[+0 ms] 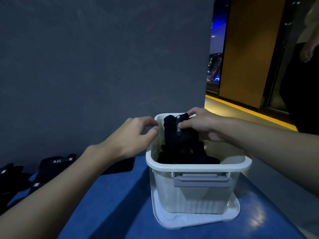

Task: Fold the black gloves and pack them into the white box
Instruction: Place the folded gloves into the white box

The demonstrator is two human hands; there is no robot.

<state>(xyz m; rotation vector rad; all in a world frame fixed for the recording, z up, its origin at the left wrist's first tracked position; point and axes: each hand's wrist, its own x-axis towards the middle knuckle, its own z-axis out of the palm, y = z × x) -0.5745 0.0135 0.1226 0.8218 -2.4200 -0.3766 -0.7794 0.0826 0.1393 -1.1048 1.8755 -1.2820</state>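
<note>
A white plastic box (198, 167) with a grey latch stands on a blue table (110, 204). My right hand (202, 125) grips a folded black glove (174, 133) at the box's far end, the glove upright and partly above the rim. More black gloves (188, 156) lie inside the box beneath it. My left hand (134, 135) hovers just left of the box's far left corner, its fingers loosely curled and holding nothing. Several other black gloves (51, 165) lie on the table at the left.
The box sits on its white lid (198, 221). A dark grey wall (103, 66) rises directly behind the table. Another person (305, 54) stands at the far right near an orange panel.
</note>
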